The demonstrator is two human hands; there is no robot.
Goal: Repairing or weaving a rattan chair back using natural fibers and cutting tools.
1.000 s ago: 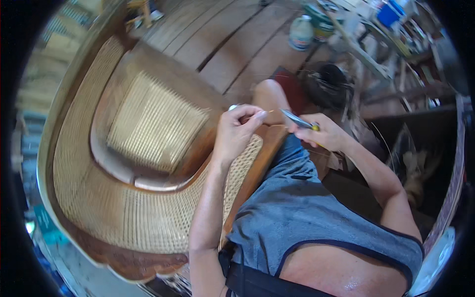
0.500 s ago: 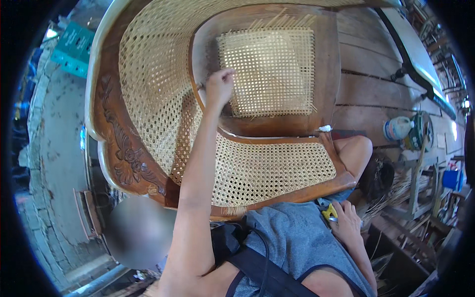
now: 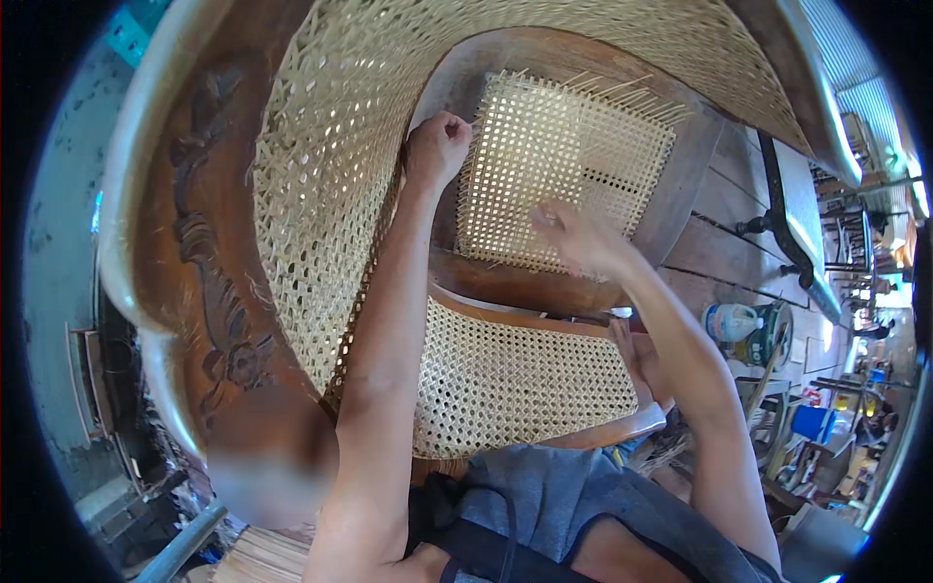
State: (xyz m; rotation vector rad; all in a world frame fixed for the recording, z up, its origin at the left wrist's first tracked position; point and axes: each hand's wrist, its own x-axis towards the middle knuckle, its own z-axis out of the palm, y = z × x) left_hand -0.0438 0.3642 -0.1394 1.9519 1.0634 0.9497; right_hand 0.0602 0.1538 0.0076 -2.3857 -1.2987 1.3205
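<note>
A wooden chair with woven cane panels lies in front of me. Its seat frame (image 3: 486,282) surrounds a square panel of cane webbing (image 3: 525,146), with loose strand ends (image 3: 632,89) sticking out along the far edge. My left hand (image 3: 437,151) is closed at the panel's left edge, fingers curled together; whatever they pinch is too small to make out. Over the lower middle of the panel is my right hand (image 3: 580,238), smeared by motion, so its fingers and anything in them are unclear.
The curved cane backrest (image 3: 330,146) and carved wooden rail (image 3: 209,243) rise at left. A cane side panel (image 3: 525,374) lies close to my body. At right are a white jug (image 3: 731,322), a dark bench-like piece (image 3: 792,228) and a blue container (image 3: 814,424).
My right hand has left the yellow-handled tool at my lap and come up over the seat panel. My left hand stays at the panel's left edge. The view has shifted and tilted.
</note>
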